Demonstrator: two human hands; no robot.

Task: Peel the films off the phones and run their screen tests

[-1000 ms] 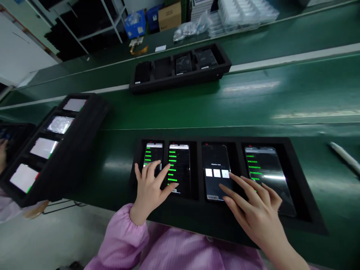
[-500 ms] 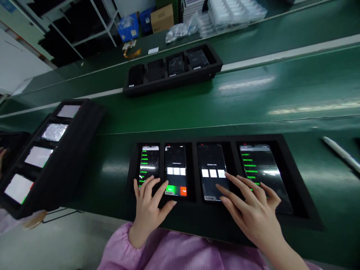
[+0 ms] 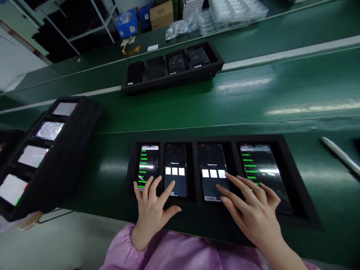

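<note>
In front of me lies a black tray (image 3: 194, 165) with smartphones in its compartments. My left hand (image 3: 153, 204) is open, its index fingertip over the lower part of the second phone (image 3: 174, 153), whose screen reads "Vibrator test" above three white boxes. Its other fingers reach the lower end of the leftmost phone (image 3: 149, 161), which shows green text lines. My right hand (image 3: 253, 202), fingers spread, is at the third phone (image 3: 210, 153), one fingertip by the rightmost white box of the same test screen. Partly behind that hand, the rightmost phone (image 3: 257, 155) shows green lines.
On the left, a black tray (image 3: 75, 138) holds phones with mostly white screens. Farther back, another black tray (image 3: 168, 80) contains dark phones. A white pen-like stick (image 3: 340, 152) lies to the right. Clear plastic trays (image 3: 236, 13) and a cardboard box (image 3: 161, 15) stand behind.
My left index finger has moved slightly right on the second phone. The green and red buttons there are gone, and its test screen now resembles the third phone's. The right hand stays put.
</note>
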